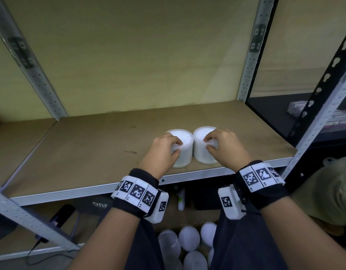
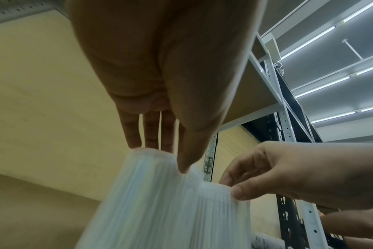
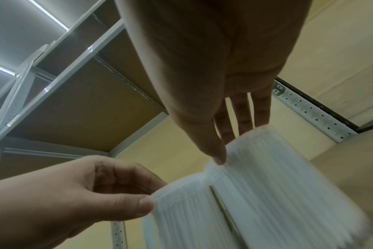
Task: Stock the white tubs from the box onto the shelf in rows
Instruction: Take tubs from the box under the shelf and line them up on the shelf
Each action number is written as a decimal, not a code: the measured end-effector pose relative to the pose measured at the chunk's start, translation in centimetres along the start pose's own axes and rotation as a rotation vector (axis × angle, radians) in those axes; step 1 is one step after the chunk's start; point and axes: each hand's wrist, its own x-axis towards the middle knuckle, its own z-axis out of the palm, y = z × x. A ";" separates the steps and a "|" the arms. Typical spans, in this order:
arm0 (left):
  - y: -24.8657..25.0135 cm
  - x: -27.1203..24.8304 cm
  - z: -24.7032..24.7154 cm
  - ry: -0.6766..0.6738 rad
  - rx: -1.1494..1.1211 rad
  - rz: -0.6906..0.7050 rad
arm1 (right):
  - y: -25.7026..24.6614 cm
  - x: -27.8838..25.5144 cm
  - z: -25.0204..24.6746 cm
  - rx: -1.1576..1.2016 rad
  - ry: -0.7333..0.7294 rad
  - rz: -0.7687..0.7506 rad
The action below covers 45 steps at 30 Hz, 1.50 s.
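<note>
Tubs: left tub (image 1: 183, 148) gripped by left hand (image 1: 164, 151), right tub (image 1: 204, 146) by right hand (image 1: 224, 147), touching on shelf (image 1: 80, 152); only head view shows more tubs (image 1: 188, 238) below shelf.

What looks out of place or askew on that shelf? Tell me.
Nothing stands out. Two white tubs stand upright, side by side, near the shelf's front edge, one gripped from above by each of the hands.

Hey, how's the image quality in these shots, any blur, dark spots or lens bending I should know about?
Head view: sharp on the hands and two tubs, shelf uprights bowed by the wide lens. Left wrist view: palm in shadow, ceiling lights glaring, tubs smeared. Right wrist view: tubs blurred.
</note>
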 end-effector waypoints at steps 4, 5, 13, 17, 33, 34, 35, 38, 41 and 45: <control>-0.2 2.2 0.7 -0.001 -0.012 -0.012 | 0.7 1.4 0.2 0.001 0.020 0.042; -0.2 2.8 0.9 -0.005 -0.016 -0.015 | 1.0 1.9 0.3 0.004 0.023 0.051; -0.9 8.9 2.8 -0.053 0.011 -0.041 | 3.1 7.3 0.7 0.034 0.019 0.134; -1.3 11.9 3.4 -0.059 0.019 -0.052 | 4.2 10.4 1.1 0.045 0.010 0.160; -3.2 23.7 6.2 -0.058 -0.033 -0.134 | 8.4 21.9 2.9 0.048 0.028 0.204; -3.4 24.3 6.5 -0.052 -0.035 -0.136 | 8.5 22.5 2.9 0.042 0.020 0.204; -3.6 24.9 6.7 -0.046 -0.038 -0.142 | 8.6 23.1 2.8 0.036 0.016 0.205; -4.2 26.3 7.4 -0.033 -0.048 -0.142 | 8.9 24.4 2.8 0.021 0.015 0.219; -4.4 27.3 8.0 -0.020 -0.055 -0.133 | 9.2 25.3 2.8 0.020 0.013 0.236; -4.4 28.3 8.6 0.005 -0.054 -0.145 | 9.3 26.4 3.0 0.008 0.019 0.236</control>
